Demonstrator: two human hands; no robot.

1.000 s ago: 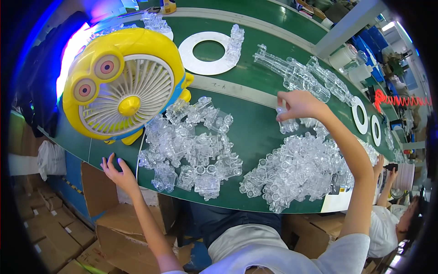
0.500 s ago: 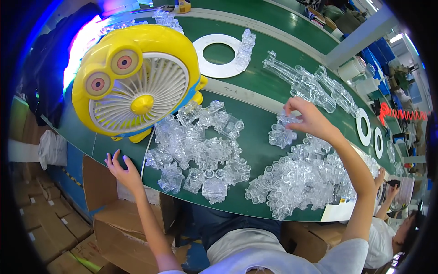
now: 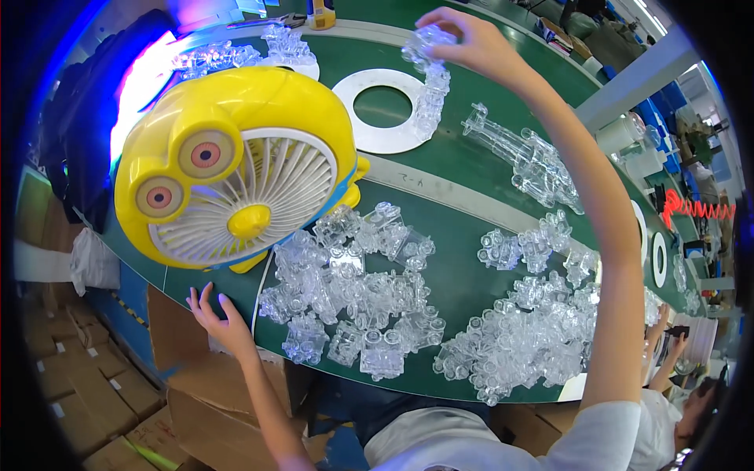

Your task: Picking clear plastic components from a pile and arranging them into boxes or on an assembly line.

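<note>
My right hand (image 3: 481,52) reaches to the far side of the table and pinches a clear plastic part (image 3: 422,49) between thumb and fingers. That part is just above a row of similar clear parts (image 3: 432,98) on the edge of a flat white ring (image 3: 363,136); whether they touch, I cannot tell. My left hand (image 3: 226,323) stays by the near table edge, fingers apart and nothing in it. One heap of clear parts (image 3: 361,294) lies in front of me, and a bigger heap (image 3: 518,337) lies to its right. Several loose clear parts (image 3: 534,250) sit beyond the bigger heap.
A yellow cartoon-shaped fan (image 3: 267,94) stands at the left of the green table (image 3: 463,212). Long joined clear parts (image 3: 526,161) lie at the far right. Another white ring (image 3: 659,259) is farther right. Cardboard boxes (image 3: 216,385) stand below the near edge. A person (image 3: 652,424) sits at the right.
My right hand has moved from the loose parts on the right, far and leftward to the white ring, carrying a clear part. My left hand stays by the table edge. The view has shifted slightly.
</note>
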